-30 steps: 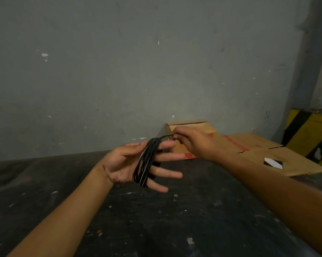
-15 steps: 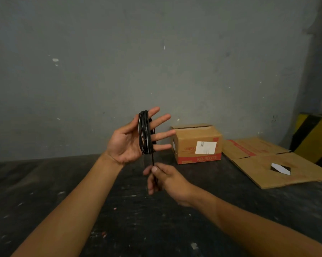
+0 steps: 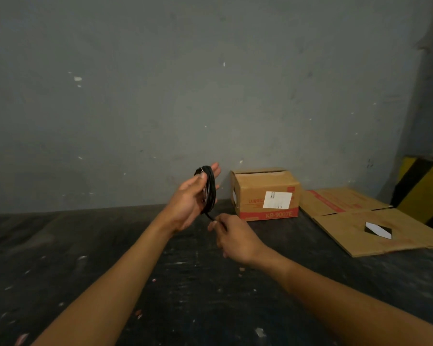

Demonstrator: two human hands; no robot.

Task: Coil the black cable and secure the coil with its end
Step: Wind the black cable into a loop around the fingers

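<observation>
One black cable (image 3: pixel 209 189) is wound in a thin round coil around the fingers of the left hand (image 3: pixel 188 203), which has turned its back to the camera since half a second ago and is wrapped on the coil. Just below and right of it, the right hand (image 3: pixel 235 237) pinches the loose cable end, now closer to the coil. Right of both hands are one closed cardboard box (image 3: pixel 265 193) and one flattened cardboard sheet (image 3: pixel 370 221) on the rough dark table (image 3: pixel 60 258).

black cable (image 3: pixel 209 193): slightly glossy plastic-looking sheath; cardboard box (image 3: pixel 265 193): matt brown, white paper label; flattened cardboard (image 3: pixel 355 221): matt; floor (image 3: pixel 85 258): dark, rough, paint-flecked; wall (image 3: pixel 160 96): matt grey
</observation>
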